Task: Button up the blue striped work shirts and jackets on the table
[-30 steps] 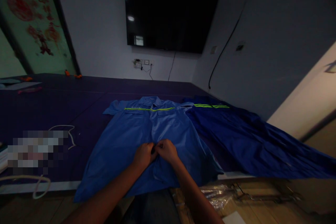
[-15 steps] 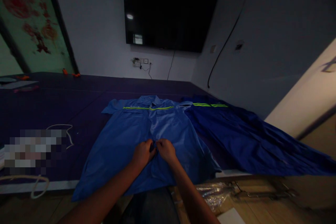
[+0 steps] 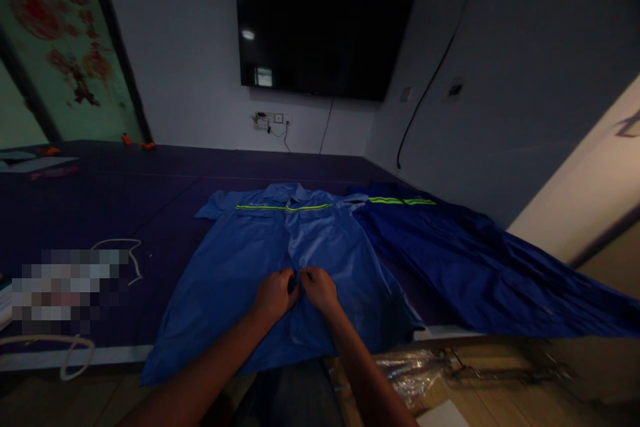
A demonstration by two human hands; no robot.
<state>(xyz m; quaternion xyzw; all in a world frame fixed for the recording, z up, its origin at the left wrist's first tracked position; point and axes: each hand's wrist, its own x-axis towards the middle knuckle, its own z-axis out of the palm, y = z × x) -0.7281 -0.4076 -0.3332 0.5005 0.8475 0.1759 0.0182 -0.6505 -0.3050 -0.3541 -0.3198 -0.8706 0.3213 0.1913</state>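
A blue short-sleeved work shirt (image 3: 240, 260) with a yellow-green stripe across the chest lies spread on the dark purple tabletop (image 3: 135, 193), its collar away from me and its hem over the near edge. My left hand (image 3: 275, 295) pinches the front placket at about mid-length. Touching it from the right, my right hand (image 3: 319, 288) grips the same placket with its fingertips. The bit of cloth between the fingers, and any button there, is too small and dark to make out.
Darker blue clothing (image 3: 450, 253) with matching stripes lies to the right. A pixelated bag-like item (image 3: 65, 283) with cord handles sits at left. Clear plastic wrap (image 3: 413, 373) lies below the table. A television (image 3: 325, 27) hangs on the far wall.
Both hands stay at the same spot on the placket, with only slight finger movement. The whole view has shifted a little; the shirt lies as before.
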